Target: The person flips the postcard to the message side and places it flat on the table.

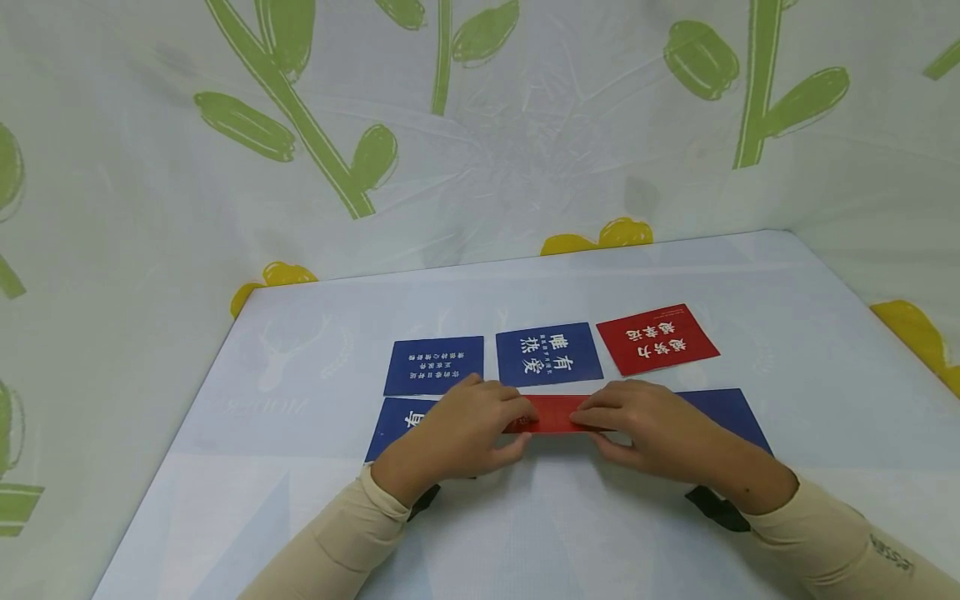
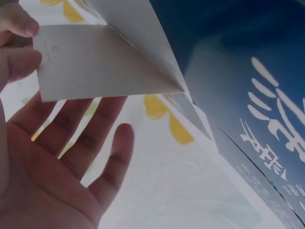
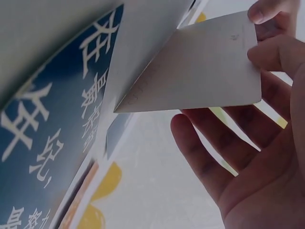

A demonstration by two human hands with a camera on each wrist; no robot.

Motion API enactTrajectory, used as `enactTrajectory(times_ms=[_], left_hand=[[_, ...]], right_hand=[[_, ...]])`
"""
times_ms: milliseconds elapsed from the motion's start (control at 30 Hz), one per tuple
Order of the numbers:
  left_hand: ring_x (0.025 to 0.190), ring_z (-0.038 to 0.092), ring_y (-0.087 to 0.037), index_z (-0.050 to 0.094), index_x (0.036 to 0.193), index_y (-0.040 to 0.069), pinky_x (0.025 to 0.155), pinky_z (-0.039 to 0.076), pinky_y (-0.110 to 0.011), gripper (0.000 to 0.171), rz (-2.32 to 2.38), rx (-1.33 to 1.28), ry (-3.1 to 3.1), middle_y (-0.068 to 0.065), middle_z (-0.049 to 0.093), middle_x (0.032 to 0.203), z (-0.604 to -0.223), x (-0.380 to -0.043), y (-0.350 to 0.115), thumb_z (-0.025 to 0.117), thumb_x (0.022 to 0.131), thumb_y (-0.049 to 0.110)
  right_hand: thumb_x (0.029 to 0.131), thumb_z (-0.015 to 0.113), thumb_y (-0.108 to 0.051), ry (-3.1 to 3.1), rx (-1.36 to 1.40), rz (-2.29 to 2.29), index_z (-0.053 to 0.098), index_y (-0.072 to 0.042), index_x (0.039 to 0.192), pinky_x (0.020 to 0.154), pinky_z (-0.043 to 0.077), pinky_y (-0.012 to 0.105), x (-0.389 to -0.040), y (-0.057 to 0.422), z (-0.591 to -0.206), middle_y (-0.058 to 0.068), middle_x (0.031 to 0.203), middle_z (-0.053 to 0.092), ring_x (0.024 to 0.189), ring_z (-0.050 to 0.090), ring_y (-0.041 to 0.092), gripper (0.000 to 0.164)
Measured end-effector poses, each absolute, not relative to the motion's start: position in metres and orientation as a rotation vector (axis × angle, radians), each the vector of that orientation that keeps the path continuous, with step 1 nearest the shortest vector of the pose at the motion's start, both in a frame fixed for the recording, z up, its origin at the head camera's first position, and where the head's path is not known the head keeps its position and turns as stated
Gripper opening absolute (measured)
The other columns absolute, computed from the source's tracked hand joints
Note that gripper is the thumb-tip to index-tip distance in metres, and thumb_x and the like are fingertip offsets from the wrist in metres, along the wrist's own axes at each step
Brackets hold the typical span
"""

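Note:
A red card [image 1: 555, 414] lies between both hands in the head view, with its near edge lifted off the table. My left hand [image 1: 468, 429] pinches its left part, thumb at the near edge and fingers on the top face. On the other side my right hand [image 1: 651, 429] pinches the right part the same way. From below, the left wrist view shows the card's pale underside [image 2: 95, 64], with the left hand's fingers spread behind it. The same pale card [image 3: 209, 67] fills the middle of the right wrist view, the right thumb against its edge.
Blue cards with white characters lie around the hands: one at back left [image 1: 435, 367], one at back middle [image 1: 549, 354], others partly covered by the left hand [image 1: 397, 425] and right hand [image 1: 723, 412]. Another red card [image 1: 657, 340] lies at back right on the white table [image 1: 300, 500].

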State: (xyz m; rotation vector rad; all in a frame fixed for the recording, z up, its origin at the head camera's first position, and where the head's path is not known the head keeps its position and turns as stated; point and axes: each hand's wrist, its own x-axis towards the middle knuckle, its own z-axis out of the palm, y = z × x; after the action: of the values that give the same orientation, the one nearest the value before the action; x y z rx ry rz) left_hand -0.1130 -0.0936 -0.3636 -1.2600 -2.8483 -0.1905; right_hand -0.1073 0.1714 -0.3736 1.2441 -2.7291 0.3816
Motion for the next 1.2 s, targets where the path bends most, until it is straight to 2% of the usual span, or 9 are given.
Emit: enactTrajectory(times_ms=[200,367,567,767,1033,1200], left_hand=[[0.081,0.064,-0.006,0.075,0.107,0.024,0.071,0.043,-0.026,0.019,-0.211,-1.251,-2.703,0.009,0.075,0.096,-0.365,-0.1152,-0.0942,0.067,0.093,0.033],[0.072,0.061,-0.003,0.077,0.102,0.023,0.065,0.039,-0.023,0.014,-0.233,-1.24,-2.586,0.011,0.074,0.089,-0.3667,-0.1172,-0.0943,0.071,0.09,0.029],[0.071,0.062,-0.003,0.077,0.101,0.023,0.063,0.039,-0.022,0.014,-0.252,-1.23,-2.511,0.01,0.075,0.088,-0.3664,-0.1182,-0.094,0.075,0.088,0.026],[0.073,0.065,-0.004,0.077,0.1,0.023,0.064,0.043,-0.022,0.013,-0.238,-1.197,-2.494,0.01,0.076,0.089,-0.3655,-0.1186,-0.0938,0.075,0.088,0.027],[0.072,0.068,-0.005,0.078,0.096,0.022,0.065,0.047,-0.021,0.011,-0.244,-1.164,-2.459,0.009,0.076,0.086,-0.3639,-0.1197,-0.0952,0.077,0.086,0.027],[0.074,0.069,-0.005,0.078,0.096,0.022,0.064,0.046,-0.021,0.01,-0.258,-1.151,-2.455,0.009,0.077,0.086,-0.363,-0.1196,-0.0961,0.077,0.087,0.026]], right_hand=[[0.077,0.086,-0.024,-2.632,1.222,0.373,0.078,-0.018,0.109,0.08,0.061,0.035,-0.1102,0.1733,-0.3757,-0.003,0.102,0.077,0.093,0.071,0.013,0.034],[0.074,0.088,-0.019,-2.596,1.199,0.371,0.078,-0.016,0.11,0.077,0.061,0.033,-0.1105,0.1732,-0.3736,-0.003,0.099,0.077,0.088,0.071,0.013,0.038],[0.072,0.089,-0.018,-2.595,1.144,0.373,0.079,-0.016,0.109,0.074,0.06,0.029,-0.1092,0.1727,-0.371,-0.003,0.098,0.077,0.086,0.071,0.013,0.038],[0.074,0.087,-0.013,-2.575,1.121,0.392,0.078,-0.015,0.108,0.074,0.061,0.033,-0.1089,0.1728,-0.3694,-0.001,0.099,0.077,0.088,0.072,0.016,0.035],[0.073,0.088,-0.013,-2.502,1.097,0.406,0.078,-0.013,0.106,0.071,0.061,0.031,-0.1096,0.1738,-0.3687,0.001,0.095,0.077,0.085,0.073,0.016,0.035],[0.072,0.088,-0.012,-2.498,1.078,0.414,0.078,-0.013,0.106,0.069,0.061,0.029,-0.1091,0.1733,-0.3688,0.002,0.093,0.077,0.082,0.073,0.016,0.036]])
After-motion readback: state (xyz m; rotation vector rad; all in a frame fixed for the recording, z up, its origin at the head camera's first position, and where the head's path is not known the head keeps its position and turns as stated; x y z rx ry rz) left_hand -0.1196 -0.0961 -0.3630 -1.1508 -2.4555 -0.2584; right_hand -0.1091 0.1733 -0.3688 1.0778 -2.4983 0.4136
